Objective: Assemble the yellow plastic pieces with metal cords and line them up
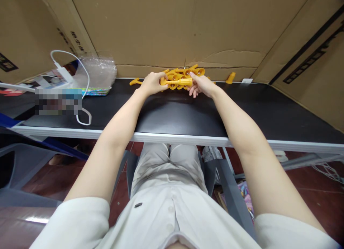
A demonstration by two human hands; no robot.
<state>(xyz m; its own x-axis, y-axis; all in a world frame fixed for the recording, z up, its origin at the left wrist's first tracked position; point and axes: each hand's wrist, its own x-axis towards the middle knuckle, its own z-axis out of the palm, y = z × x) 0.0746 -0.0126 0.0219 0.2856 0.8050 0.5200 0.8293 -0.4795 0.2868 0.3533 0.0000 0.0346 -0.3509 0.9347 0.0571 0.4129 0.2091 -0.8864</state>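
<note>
Your left hand (152, 83) and right hand (201, 85) each pinch an end of a yellow rod (179, 82), held just in front of the pile (185, 72) (its pieces blur together, partly hidden).

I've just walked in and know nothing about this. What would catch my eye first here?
Two bare arms stretch over a black table, and the left hand and right hand hold a bright yellow plastic part between them. Just behind lies a pile of yellow parts against a cardboard wall. At far left, a white cable loops beside a clear plastic bag.
</note>
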